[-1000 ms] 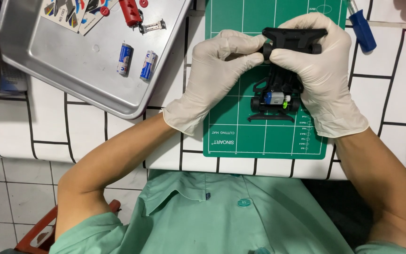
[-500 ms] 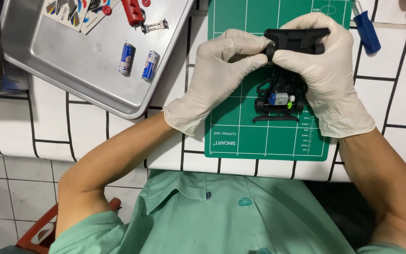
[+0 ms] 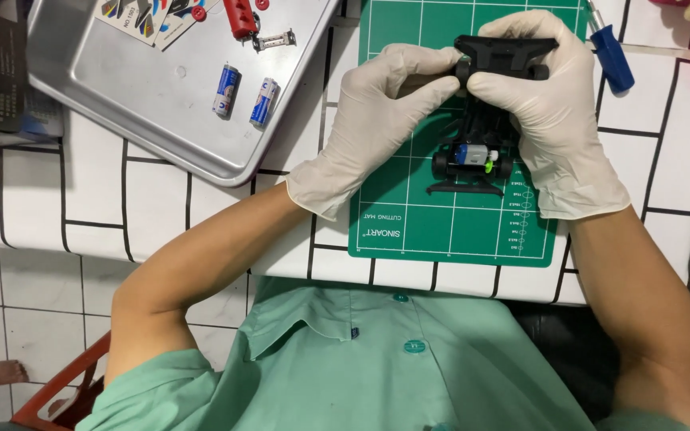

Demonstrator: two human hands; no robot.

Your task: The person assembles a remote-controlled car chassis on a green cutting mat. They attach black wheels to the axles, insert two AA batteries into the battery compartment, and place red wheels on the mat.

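Head view, left hand: the gloved left hand [image 3: 385, 112] comes in from 7 o'clock; its fingertips are pinched closed on the far left end of the toy car chassis [image 3: 479, 120].
Head view, right hand: the gloved right hand [image 3: 557, 120] comes in from 5 o'clock and is clamped on the chassis's far right end, its thumb meeting the left thumb.
Chassis place: over the upper half of the green cutting mat [image 3: 457, 215], held between both hands.
Chassis axis: long axis runs 12 to 6 o'clock; the wide black bumper end points to 12, the end with the small silver motor and two black wheels to 6.
Tray: a metal tray [image 3: 121, 96] lies at 10 o'clock of the hands, holding two blue-and-white batteries [image 3: 245, 92] side by side.
Screwdriver: a blue-handled screwdriver [image 3: 612, 56] lies just at 2 o'clock of the right hand, on the white tiled table [image 3: 161, 215].
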